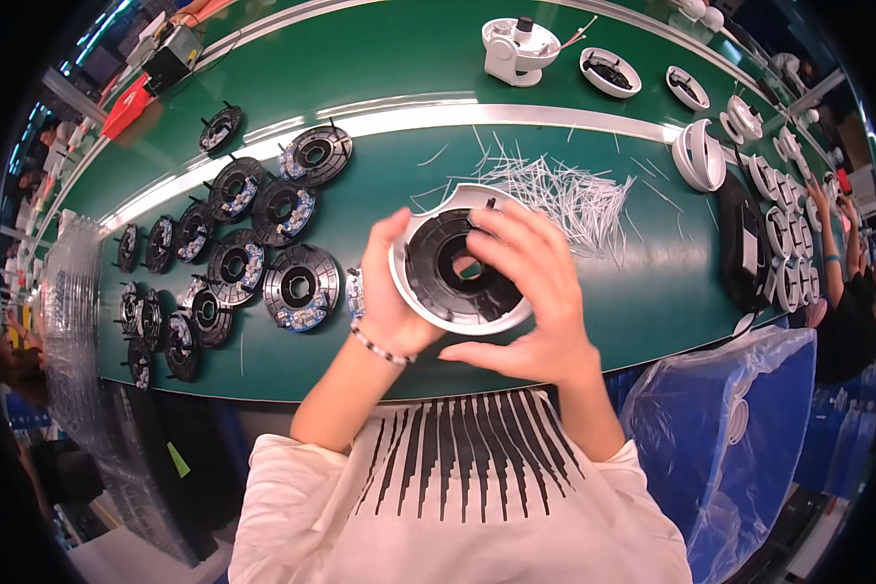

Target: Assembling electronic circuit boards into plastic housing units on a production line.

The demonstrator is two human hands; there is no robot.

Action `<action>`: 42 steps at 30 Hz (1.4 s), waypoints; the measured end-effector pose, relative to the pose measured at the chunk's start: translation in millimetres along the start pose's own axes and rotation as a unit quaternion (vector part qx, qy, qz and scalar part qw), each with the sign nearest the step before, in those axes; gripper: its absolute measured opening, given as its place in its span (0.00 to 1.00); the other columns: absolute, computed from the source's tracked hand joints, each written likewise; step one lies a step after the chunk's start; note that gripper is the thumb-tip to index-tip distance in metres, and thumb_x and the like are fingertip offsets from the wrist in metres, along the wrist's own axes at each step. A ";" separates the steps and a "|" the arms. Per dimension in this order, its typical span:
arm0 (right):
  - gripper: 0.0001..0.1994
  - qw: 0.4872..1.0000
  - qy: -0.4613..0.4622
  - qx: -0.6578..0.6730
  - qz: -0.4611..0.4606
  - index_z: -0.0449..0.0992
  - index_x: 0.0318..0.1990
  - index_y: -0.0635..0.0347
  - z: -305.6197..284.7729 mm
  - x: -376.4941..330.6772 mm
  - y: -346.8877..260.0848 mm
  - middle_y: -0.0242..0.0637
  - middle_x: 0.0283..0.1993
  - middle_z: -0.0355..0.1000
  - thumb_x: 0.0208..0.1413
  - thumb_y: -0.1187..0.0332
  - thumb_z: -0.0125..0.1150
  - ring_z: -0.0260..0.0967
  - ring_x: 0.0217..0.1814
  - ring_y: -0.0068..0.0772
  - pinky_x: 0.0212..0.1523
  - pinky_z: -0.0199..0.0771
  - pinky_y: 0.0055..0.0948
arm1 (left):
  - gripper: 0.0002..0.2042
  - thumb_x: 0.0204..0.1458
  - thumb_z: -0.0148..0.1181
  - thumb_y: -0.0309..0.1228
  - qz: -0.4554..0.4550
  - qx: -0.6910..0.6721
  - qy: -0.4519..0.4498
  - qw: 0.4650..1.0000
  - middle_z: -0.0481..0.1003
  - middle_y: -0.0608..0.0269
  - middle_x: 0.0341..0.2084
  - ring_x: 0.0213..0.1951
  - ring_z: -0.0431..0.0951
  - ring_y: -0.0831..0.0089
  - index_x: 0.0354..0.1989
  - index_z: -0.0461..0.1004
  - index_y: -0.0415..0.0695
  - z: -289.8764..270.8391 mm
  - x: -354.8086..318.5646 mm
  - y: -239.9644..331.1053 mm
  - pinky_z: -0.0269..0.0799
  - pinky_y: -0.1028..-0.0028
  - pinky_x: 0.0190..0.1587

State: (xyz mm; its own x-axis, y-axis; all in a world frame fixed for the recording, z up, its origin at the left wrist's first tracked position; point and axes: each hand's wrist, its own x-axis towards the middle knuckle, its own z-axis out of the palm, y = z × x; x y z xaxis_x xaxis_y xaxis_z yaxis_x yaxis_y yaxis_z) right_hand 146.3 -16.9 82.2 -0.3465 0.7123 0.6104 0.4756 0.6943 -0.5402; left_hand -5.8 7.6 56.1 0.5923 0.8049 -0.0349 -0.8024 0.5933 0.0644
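Observation:
In front of my chest I hold a white round housing (396,271) with a notch in its upper rim. A black ring-shaped disc (433,282) with an open centre sits inside it. My left hand (391,297) is closed round the housing's left side, with its fingers mostly hidden underneath. From the right, my right hand (540,302) curves over the housing, its fingertips on the black disc near a small upright black post. The right thumb stretches out below the lower rim. How firmly the disc sits cannot be seen.
Several black discs with blue circuit boards (302,287) lie on the green table (389,370) at left. Thin white strips (569,195) are heaped beyond my hands. White housings (703,156) and a black bag (743,238) are at right, above a plastic-lined blue bin (720,428).

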 end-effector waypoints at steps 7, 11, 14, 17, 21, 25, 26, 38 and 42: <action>0.17 0.994 -0.014 0.078 -0.069 0.74 0.31 0.61 -17.0 1.6 14.1 0.37 0.33 0.72 0.26 0.70 0.68 0.67 0.42 0.41 0.53 0.55 0.47 | 0.33 0.46 0.34 0.57 -0.109 0.032 0.100 0.988 0.65 0.50 0.45 0.44 0.68 0.58 0.50 0.59 0.39 1.7 -2.9 9.2 0.66 0.58 0.45; 0.16 0.994 0.025 0.065 -0.081 0.73 0.28 0.63 -12.7 1.0 11.5 0.36 0.26 0.71 0.26 0.68 0.68 0.70 0.34 0.39 0.44 0.66 0.43 | 0.31 0.47 0.34 0.54 -0.133 0.021 0.099 0.986 0.62 0.49 0.48 0.47 0.67 0.54 0.53 0.56 0.42 -6.0 -4.7 5.5 0.63 0.53 0.46; 0.17 0.994 0.057 0.042 -0.086 0.73 0.28 0.65 -6.2 -1.2 10.0 0.37 0.25 0.71 0.27 0.68 0.68 0.70 0.31 0.39 0.39 0.69 0.39 | 0.32 0.46 0.35 0.55 -0.130 0.024 0.145 0.981 0.63 0.49 0.48 0.46 0.67 0.54 0.52 0.57 0.42 -5.3 -3.5 9.5 0.64 0.53 0.46; 0.18 0.993 0.079 0.041 -0.081 0.72 0.29 0.67 -4.8 -3.3 14.7 0.40 0.25 0.70 0.28 0.68 0.68 0.69 0.29 0.39 0.36 0.69 0.36 | 0.33 0.45 0.36 0.55 -0.148 0.052 0.111 0.981 0.63 0.48 0.47 0.47 0.66 0.55 0.52 0.57 0.40 -4.3 -2.2 8.5 0.62 0.54 0.48; 0.21 0.988 0.077 0.134 0.008 0.71 0.32 0.72 -12.5 -9.5 11.8 0.45 0.25 0.69 0.30 0.66 0.68 0.68 0.28 0.39 0.34 0.68 0.30 | 0.28 0.46 0.39 0.52 -0.082 0.132 0.193 0.969 0.63 0.54 0.48 0.48 0.65 0.61 0.51 0.59 0.43 -0.4 -8.6 1.8 0.61 0.63 0.49; 0.23 0.930 0.144 0.325 0.095 0.70 0.38 0.73 -4.4 -28.4 21.3 0.46 0.34 0.70 0.32 0.70 0.68 0.69 0.34 0.33 0.36 0.67 0.25 | 0.17 0.54 0.38 0.39 0.210 0.377 0.110 0.895 0.67 0.52 0.42 0.47 0.66 0.66 0.42 0.64 0.38 11.0 -20.6 -8.0 0.61 0.67 0.49; 0.24 0.913 0.152 0.366 0.100 0.67 0.41 0.76 0.5 -33.8 23.0 0.45 0.36 0.69 0.37 0.68 0.66 0.67 0.37 0.31 0.37 0.66 0.23 | 0.17 0.55 0.36 0.39 0.249 0.459 0.049 0.851 0.68 0.51 0.40 0.46 0.68 0.66 0.41 0.64 0.37 6.4 -26.6 -6.0 0.62 0.69 0.48; 0.26 0.896 0.227 0.346 0.159 0.66 0.41 0.78 19.7 -46.3 4.4 0.42 0.34 0.69 0.40 0.64 0.65 0.65 0.36 0.25 0.37 0.64 0.21 | 0.22 0.31 0.66 0.34 0.356 0.661 -0.037 0.660 0.73 0.49 0.33 0.29 0.75 0.75 0.35 0.69 0.34 -5.3 -26.7 3.7 0.68 0.80 0.32; 0.24 0.887 0.242 0.348 0.183 0.66 0.42 0.78 19.7 -53.9 0.1 0.42 0.34 0.68 0.40 0.67 0.64 0.65 0.36 0.25 0.37 0.64 0.21 | 0.19 0.33 0.64 0.30 0.359 0.642 -0.040 0.676 0.74 0.53 0.31 0.29 0.73 0.76 0.34 0.69 0.34 -9.9 -25.4 -4.6 0.67 0.81 0.32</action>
State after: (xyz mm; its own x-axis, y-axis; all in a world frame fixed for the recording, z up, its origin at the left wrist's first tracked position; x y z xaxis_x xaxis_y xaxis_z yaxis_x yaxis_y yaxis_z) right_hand 149.1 -53.2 37.8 0.1960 0.8925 0.4062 -0.1871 0.4407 -0.8779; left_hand -17.9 -15.5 46.9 0.1271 0.8476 0.5152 -0.1900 -0.4890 0.8513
